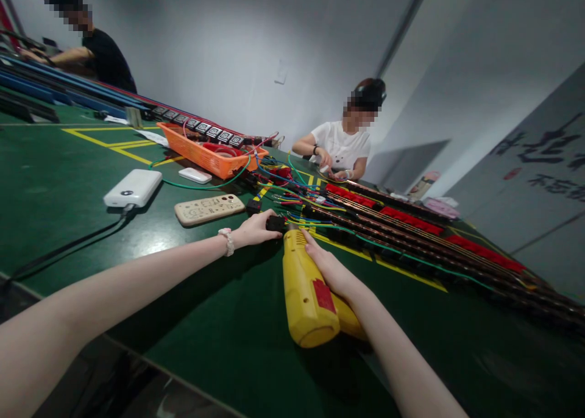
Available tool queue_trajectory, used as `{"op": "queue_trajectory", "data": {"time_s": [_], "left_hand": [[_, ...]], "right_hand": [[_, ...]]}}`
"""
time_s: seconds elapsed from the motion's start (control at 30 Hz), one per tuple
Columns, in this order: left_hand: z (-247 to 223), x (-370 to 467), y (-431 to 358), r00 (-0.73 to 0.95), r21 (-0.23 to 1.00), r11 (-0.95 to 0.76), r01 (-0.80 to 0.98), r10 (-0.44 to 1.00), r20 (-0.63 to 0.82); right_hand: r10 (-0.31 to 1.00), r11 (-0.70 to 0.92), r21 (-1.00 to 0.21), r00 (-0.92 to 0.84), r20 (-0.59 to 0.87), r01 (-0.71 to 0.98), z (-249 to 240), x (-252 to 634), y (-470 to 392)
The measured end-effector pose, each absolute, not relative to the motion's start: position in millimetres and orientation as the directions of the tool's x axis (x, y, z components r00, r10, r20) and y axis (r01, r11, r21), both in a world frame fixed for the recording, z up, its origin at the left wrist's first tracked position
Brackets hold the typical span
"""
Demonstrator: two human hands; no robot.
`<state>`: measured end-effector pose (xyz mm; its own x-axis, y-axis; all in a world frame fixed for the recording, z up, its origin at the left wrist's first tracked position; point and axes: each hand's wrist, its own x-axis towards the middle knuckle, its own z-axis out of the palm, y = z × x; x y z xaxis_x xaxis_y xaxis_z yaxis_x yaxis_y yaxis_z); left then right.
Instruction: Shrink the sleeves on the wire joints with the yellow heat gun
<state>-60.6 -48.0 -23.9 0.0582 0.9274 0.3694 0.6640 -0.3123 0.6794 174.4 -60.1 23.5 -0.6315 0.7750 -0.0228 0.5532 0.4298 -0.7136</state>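
Observation:
My right hand (326, 262) is wrapped around a yellow heat gun (304, 284) with a red patch on its side. Its short metal nozzle (292, 226) points away from me, close to a bundle of coloured wires (308, 221). My left hand (256, 228), a bracelet on its wrist, pinches a small black block (275, 223) beside the nozzle. Wires seem to lead from this block to the right; the exact joint is too small to make out. Another small black block (253, 206) lies just beyond my left hand.
An orange basket (205, 156) stands behind, with black square parts across it. A white power bank (133, 188) with a black cable and a beige phone (210, 209) lie left. Long dark strips (411, 250) run right. Two people (347, 138) work across the green table (205, 320).

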Motion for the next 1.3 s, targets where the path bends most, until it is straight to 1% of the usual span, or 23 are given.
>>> {"op": "queue_trajectory", "data": {"time_s": [0.2,0.37,0.57,0.7,0.9,1.13,1.3], "left_hand": [[-24,-61,-51,0.072,0.682,-0.334,0.651,0.921,0.382],[-24,-62,-54,0.084,0.690,-0.340,0.639,0.922,0.377],[-22,-62,-55,0.086,0.708,-0.386,0.592,0.903,0.420],[-21,-62,-54,0.078,0.696,-0.392,0.601,0.896,0.437],[-22,-62,-54,0.063,0.660,-0.387,0.644,0.886,0.459],[-22,-62,-53,0.056,0.656,-0.368,0.659,0.894,0.445],[-20,-61,-53,0.062,0.665,-0.368,0.650,0.897,0.437]], "right_hand": [[0.746,0.452,-0.713,-0.665,-0.027,0.536,23,174,-57],[0.752,0.444,-0.705,-0.657,-0.043,0.554,21,176,-53],[0.740,0.455,-0.701,-0.672,-0.046,0.549,25,175,-55],[0.744,0.448,-0.706,-0.667,-0.046,0.548,26,175,-57],[0.783,0.401,-0.694,-0.617,-0.079,0.598,25,190,-55],[0.838,0.361,-0.710,-0.544,-0.037,0.604,19,226,-33],[0.868,0.315,-0.728,-0.495,-0.038,0.608,20,235,-28]]}}
